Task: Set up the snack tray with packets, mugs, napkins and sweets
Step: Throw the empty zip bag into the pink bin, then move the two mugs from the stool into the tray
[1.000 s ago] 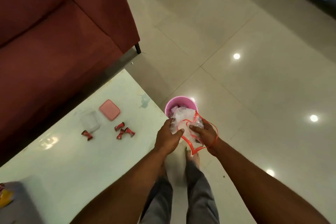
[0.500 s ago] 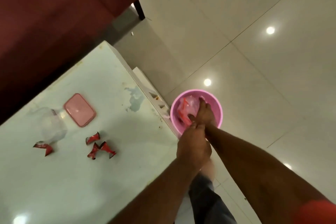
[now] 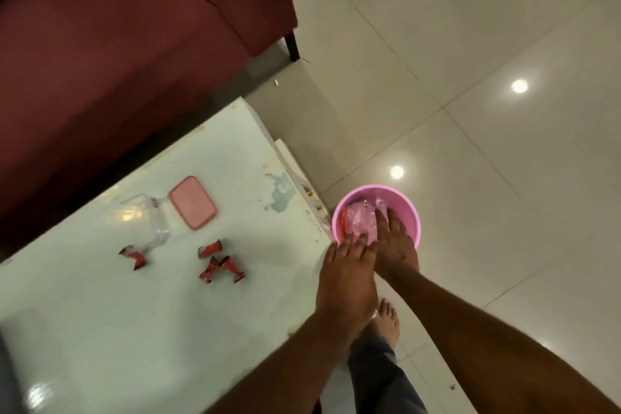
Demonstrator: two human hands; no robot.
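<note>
Plastic bag (image 3: pixel 359 223) crumpled inside pink bin (image 3: pixel 412 212), on floor at table (image 3: pixel 134 329) corner. Bag partly hidden under fingers; long axis indeterminable. Fingers straight on left hand (image 3: pixel 346 276) and right hand (image 3: pixel 395 245), pressing bag.

We find free room over the lower left of the pale glossy tabletop (image 3: pixel 100 329) and over the cream tiled floor (image 3: pixel 504 27) at right, while a clear plastic tub (image 3: pixel 148 225), a pink rectangular lid (image 3: pixel 192 203) and red-wrapped sweets (image 3: pixel 210 249) clutter centre-left, a dark red sofa (image 3: pixel 117 44) blocks the upper left, and a stuffed round pink plastic bucket (image 3: pixel 411 212) stands just beside the table's right edge.

White table (image 3: pixel 100 329) with pink lid (image 3: pixel 192 202), clear container (image 3: pixel 148 225), 4 red sweets (image 3: pixel 210 249)
</note>
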